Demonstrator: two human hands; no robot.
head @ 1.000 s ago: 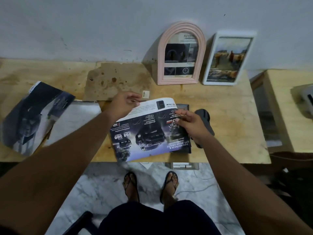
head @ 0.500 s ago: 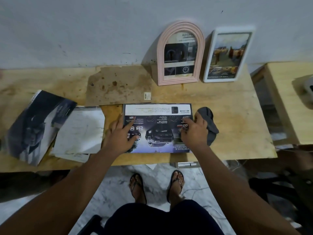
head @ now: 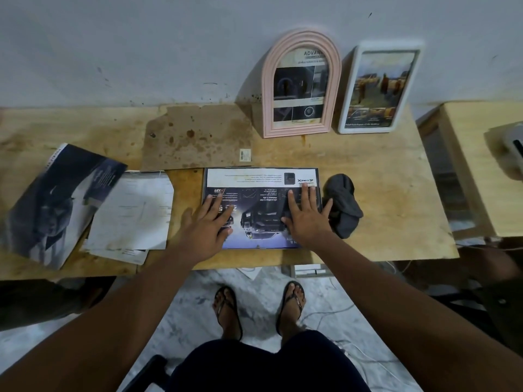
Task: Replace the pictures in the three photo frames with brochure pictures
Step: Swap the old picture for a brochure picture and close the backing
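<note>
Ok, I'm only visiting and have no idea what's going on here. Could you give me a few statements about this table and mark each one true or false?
1. The left hand and right hand lie flat, fingers straight, on the brochure sheet. True.
2. The pink arched frame lies face down. False: it stands upright against the wall.
3. A grey cloth lies just right of the sheet. True.
4. The white frame is empty. False: it shows a picture.
</note>
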